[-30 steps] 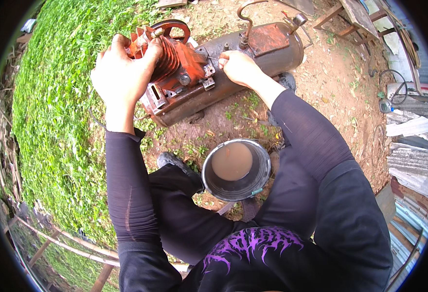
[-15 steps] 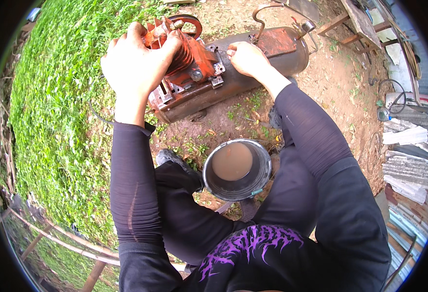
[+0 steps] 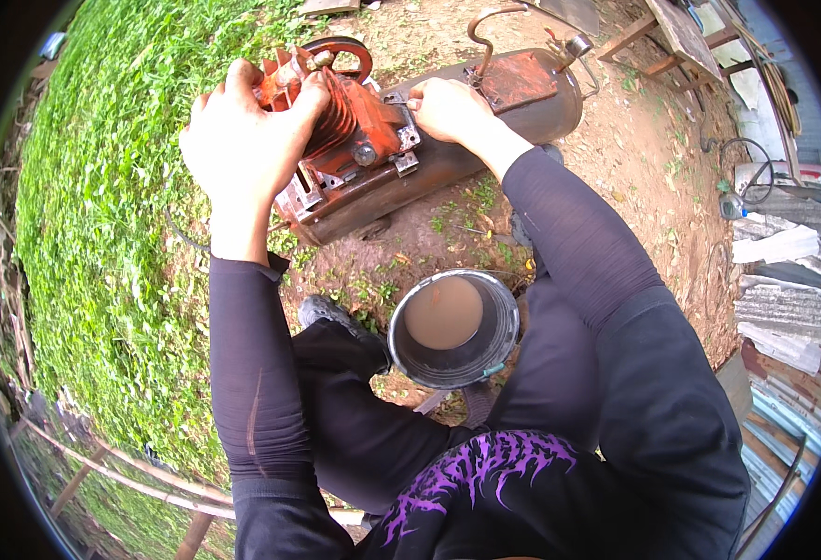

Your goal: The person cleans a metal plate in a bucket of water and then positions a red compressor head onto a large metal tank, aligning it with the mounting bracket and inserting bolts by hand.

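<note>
An old air compressor lies in front of me, with a rusty brown tank (image 3: pixel 424 168) on the ground and an orange-red finned pump (image 3: pixel 340 117) mounted on top. My left hand (image 3: pixel 247 126) is wrapped round the pump's finned head, thumb on the near side and fingers over the far side. On the pump's right, my right hand (image 3: pixel 448 107) is closed in a pinch beside the metal mounting bracket (image 3: pixel 406 135). Something thin seems to stick out from its fingertips toward the pump, too small to name. Behind the pump shows a red-rimmed flywheel (image 3: pixel 350 58).
A dark bucket (image 3: pixel 494 359) of murky brown water stands between my feet. Grass (image 3: pixel 112 205) grows on the left. At the upper right is a wooden bench (image 3: pixel 667 42), with corrugated sheets (image 3: pixel 784 308) stacked below it. A curved pipe (image 3: pixel 478 42) rises from the tank.
The pump, tank and both hands appear slightly further left in view. The left hand keeps its hold on the pump head, and the right hand stays pinched by the bracket.
</note>
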### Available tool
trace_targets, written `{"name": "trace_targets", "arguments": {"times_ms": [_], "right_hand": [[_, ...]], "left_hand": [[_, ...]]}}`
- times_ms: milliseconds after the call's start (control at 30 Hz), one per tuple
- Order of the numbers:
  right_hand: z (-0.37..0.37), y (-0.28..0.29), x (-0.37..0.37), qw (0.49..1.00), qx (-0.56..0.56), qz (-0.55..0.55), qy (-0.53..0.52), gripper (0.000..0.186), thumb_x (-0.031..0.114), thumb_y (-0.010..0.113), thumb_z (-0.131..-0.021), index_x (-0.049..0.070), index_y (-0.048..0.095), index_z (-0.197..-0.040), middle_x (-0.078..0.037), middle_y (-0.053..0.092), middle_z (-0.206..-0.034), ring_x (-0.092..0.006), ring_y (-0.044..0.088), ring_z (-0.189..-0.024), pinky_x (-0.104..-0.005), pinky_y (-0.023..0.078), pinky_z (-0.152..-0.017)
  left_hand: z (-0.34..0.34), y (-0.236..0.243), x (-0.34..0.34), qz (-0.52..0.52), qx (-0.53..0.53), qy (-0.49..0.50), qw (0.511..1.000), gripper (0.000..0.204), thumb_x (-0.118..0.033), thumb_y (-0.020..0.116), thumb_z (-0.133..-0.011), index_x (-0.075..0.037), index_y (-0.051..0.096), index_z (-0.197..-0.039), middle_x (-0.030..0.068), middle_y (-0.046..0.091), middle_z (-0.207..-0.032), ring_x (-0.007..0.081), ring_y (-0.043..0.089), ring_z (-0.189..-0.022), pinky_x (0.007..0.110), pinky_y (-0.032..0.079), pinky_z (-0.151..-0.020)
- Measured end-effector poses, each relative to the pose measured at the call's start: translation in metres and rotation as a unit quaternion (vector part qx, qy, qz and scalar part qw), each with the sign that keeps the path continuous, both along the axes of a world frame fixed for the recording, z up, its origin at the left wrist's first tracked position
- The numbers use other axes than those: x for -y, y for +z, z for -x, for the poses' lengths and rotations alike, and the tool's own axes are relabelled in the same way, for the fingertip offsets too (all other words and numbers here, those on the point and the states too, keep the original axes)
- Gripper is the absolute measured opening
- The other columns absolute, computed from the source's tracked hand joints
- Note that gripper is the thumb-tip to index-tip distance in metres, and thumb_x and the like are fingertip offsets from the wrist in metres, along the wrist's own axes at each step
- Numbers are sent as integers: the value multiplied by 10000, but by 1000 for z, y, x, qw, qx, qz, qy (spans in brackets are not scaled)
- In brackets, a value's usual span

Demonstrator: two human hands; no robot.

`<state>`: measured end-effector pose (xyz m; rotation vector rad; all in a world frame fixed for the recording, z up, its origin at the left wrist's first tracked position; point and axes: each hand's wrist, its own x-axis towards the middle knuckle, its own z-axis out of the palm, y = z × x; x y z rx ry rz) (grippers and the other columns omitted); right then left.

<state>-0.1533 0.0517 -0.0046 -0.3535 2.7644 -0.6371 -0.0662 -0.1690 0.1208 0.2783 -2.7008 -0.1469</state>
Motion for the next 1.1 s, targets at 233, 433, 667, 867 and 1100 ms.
{"name": "trace_targets", "arguments": {"times_ms": [233,433,667,867,1100], "right_hand": [[18,-2,-19,999,-14,0,30,332,325,567,-1019,118,741,-1211,-171,740,-1169,-345,697,-1133,-457,528,-999],[18,-10,-12,999,-19,33,15,337,318,576,-1016,87,738,-1201,-189,743,-1141,-345,703,-1120,-454,531,-990],[21,-8,-20,999,4,39,22,346,308,589,-1007,57,733,-1196,-212,739,-1133,-349,707,-1104,-453,528,-980],[16,-11,-8,999,-13,32,18,325,296,601,-996,76,741,-1190,-203,740,-1143,-357,706,-1102,-446,531,-977],[15,5,8,1000,0,30,-8,362,342,573,-1001,93,743,-1202,-174,742,-1171,-372,703,-1106,-460,530,-1007]], "left_hand": [[-1,3,-2,-2,13,12,1000,694,-651,710,-750,-73,711,-1134,153,748,-1048,317,680,-1054,461,524,-920],[0,4,-4,-5,12,8,1000,699,-653,714,-744,-71,717,-1132,163,749,-1022,329,688,-1046,460,533,-915],[-1,0,-1,7,-8,-3,1000,661,-655,713,-744,-69,717,-1050,164,746,-967,334,698,-994,474,538,-876],[-1,0,-1,-1,-11,0,1000,629,-638,713,-745,-86,721,-1045,154,746,-978,333,695,-992,474,533,-887],[-2,2,-4,-22,-12,-8,1000,531,-588,735,-757,-108,721,-985,132,740,-914,318,682,-964,449,533,-861]]}}
